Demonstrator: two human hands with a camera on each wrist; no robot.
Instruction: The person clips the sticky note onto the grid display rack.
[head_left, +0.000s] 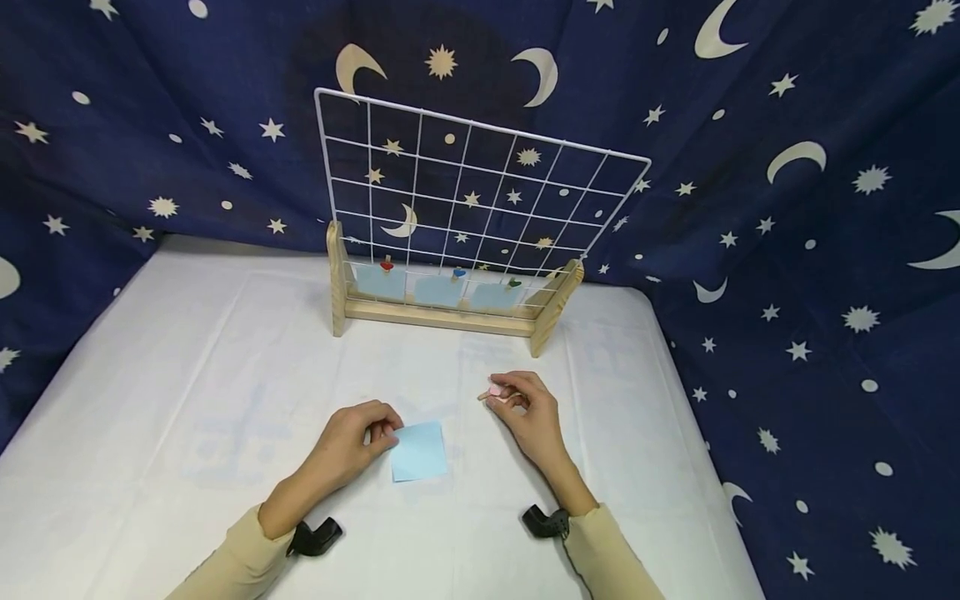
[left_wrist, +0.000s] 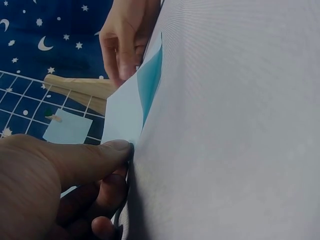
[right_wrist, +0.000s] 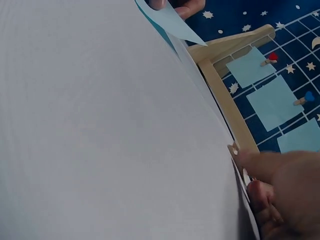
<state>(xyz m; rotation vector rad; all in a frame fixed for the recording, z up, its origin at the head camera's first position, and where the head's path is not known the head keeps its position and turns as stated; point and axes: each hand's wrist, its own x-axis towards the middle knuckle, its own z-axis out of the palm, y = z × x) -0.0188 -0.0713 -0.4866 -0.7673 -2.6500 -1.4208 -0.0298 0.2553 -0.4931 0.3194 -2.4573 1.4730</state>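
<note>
My left hand pinches the upper left corner of a light blue paper sheet between thumb and fingers, low over the white table. In the left wrist view the thumb lies on the sheet, and its far edge curls to show a darker blue underside. To the right, my right hand holds a small wooden clothespin with a pink ornament between thumb and fingertips. The clothespin's wooden tip pokes out past the thumb in the right wrist view.
Behind the hands stands a white wire grid on a wooden stand. Three light blue sheets hang along its lower part, held by clothespins with a red heart, a blue heart and a green heart. A starry curtain surrounds the table.
</note>
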